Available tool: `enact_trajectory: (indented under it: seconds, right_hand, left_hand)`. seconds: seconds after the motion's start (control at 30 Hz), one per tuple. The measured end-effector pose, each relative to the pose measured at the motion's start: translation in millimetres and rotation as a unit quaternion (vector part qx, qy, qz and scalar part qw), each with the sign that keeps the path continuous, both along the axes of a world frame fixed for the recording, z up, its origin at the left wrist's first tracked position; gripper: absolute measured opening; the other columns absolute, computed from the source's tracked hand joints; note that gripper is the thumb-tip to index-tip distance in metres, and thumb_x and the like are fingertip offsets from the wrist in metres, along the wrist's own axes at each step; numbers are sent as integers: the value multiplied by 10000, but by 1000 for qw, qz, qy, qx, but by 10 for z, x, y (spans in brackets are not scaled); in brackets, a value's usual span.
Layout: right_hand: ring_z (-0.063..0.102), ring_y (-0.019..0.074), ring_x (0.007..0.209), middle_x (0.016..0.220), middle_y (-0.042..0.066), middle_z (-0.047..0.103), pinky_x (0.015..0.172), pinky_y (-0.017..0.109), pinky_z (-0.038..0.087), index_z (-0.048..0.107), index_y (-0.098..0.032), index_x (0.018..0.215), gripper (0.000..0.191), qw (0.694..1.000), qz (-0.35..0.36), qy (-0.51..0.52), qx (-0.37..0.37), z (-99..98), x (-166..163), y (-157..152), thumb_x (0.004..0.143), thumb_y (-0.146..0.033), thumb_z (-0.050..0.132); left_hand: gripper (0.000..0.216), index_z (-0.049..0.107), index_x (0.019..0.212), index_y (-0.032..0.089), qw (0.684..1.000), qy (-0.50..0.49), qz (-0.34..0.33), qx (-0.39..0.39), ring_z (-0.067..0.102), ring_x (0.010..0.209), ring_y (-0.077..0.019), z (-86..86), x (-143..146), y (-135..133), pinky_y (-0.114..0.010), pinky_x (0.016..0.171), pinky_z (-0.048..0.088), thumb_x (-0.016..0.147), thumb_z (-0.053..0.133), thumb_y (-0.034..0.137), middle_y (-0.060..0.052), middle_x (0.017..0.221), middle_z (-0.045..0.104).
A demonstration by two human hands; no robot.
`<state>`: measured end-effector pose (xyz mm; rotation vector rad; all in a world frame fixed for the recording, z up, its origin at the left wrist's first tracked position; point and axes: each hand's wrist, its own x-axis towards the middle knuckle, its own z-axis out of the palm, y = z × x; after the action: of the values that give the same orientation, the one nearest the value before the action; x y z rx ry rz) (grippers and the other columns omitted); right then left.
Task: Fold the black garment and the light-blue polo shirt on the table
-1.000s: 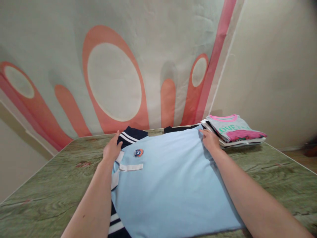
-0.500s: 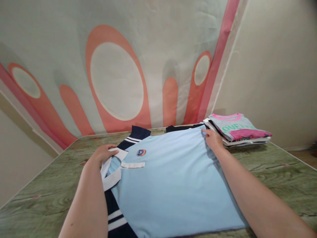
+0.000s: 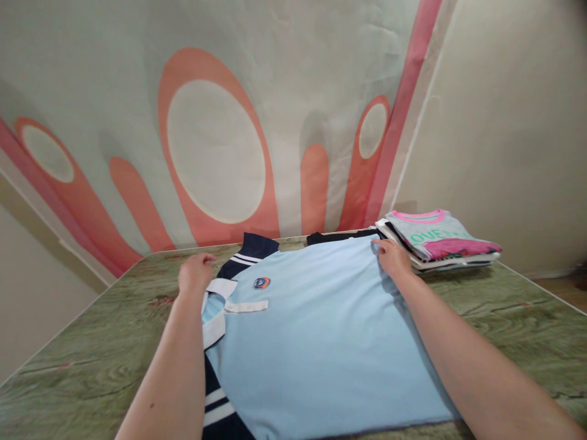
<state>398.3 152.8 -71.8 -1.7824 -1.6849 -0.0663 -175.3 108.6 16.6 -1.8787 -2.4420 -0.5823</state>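
A light blue polo shirt [image 3: 321,330] lies spread front up, its white collar to the left and its hem to the right. It has navy sleeves with white stripes, a white button strip and a small round badge [image 3: 261,283]. My left hand [image 3: 196,273] hovers just beyond the collar, near the far sleeve [image 3: 257,245], fingers loosely bent with nothing in them. At the far hem corner my right hand [image 3: 393,256] pinches the shirt's edge. My left forearm hides part of the collar and near sleeve.
Behind my right hand is a stack of folded clothes, topped by a grey and pink shirt [image 3: 443,235]. A black garment [image 3: 337,236] lies along the far edge of the wood-patterned table [image 3: 77,348]. A wall with orange shapes rises behind.
My left hand has let go of the collar and moved up and away toward the far sleeve. My right hand stays at the hem corner, nearly still.
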Motion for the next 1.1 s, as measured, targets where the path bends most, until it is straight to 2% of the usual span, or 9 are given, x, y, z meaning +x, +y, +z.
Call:
enact_trajectory:
  seconds: [0.17,0.33,0.5,0.57,0.7,0.8,0.87,0.97,1.1]
  right_hand:
    - [621,225,969,1151,59,655,821,323,476,692,-264,1129,372,1000,9,12,11,47,-5,-17,833,-154,496]
    - [579,224,1103,1279,57,603,891,319,458,601,-232,1274,474,999,-5,18,39,106,-53,-75,866,-110,393]
    - [618,228,975,1148,67,668,813,320,483,694,-209,1124,394,1000,-2,8,21,193,-85,-150,820,-111,465]
    - [605,236,1003,1187,76,645,829,334,479,683,-206,1139,399,999,-16,7,34,356,-74,-177,821,-109,461]
    - [565,239,1100,1170,84,645,938,349,434,674,-205,1121,387,994,-26,21,107,923,-131,-337,865,-105,402]
    - [594,213,1055,1095,70,682,964,343,432,680,-211,1091,355,987,87,27,133,1196,-347,-682,900,-136,391]
    - [573,204,1104,1142,58,671,1001,356,417,649,-229,1168,355,977,186,9,107,1139,-531,-1046,924,-173,397]
    - [469,248,1266,1357,75,560,1068,443,358,564,-245,1309,394,950,306,-55,-6,774,-700,-1736,925,-278,478]
    - [356,274,1372,1486,47,419,1135,541,225,406,-341,1434,546,938,314,-52,-140,402,-549,-2578,905,-365,536]
  left_hand:
    - [377,621,1215,229,992,19,-124,-8,574,1162,-171,-305,492,171,-286,973,433,982,330,277,-31,1257,647]
    - [492,464,1402,259,979,57,-187,-53,323,1402,-238,-651,555,207,-450,1117,271,944,387,420,-35,1508,399]
    - [550,343,1475,233,982,83,-155,-65,215,1442,-282,-714,478,264,-571,1116,187,970,279,442,-80,1556,289]
    - [558,331,1480,236,984,89,-143,-65,213,1442,-291,-714,482,278,-587,1109,188,971,263,456,-90,1559,281]
    - [566,334,1478,240,984,99,-134,-61,219,1439,-291,-712,506,282,-591,1105,197,969,245,472,-92,1555,294]
    - [569,345,1472,236,984,105,-133,-56,230,1434,-296,-704,529,284,-603,1094,213,968,234,474,-92,1554,297]
    - [567,363,1463,223,984,110,-132,-47,255,1424,-306,-684,551,280,-606,1088,227,965,246,467,-103,1545,318]
    - [571,373,1455,177,985,115,-128,-20,297,1405,-310,-622,575,239,-551,1089,272,957,279,441,-133,1528,346]
    - [595,343,1458,104,981,134,-141,30,323,1389,-323,-494,594,93,-517,1082,308,945,285,399,-183,1515,349]
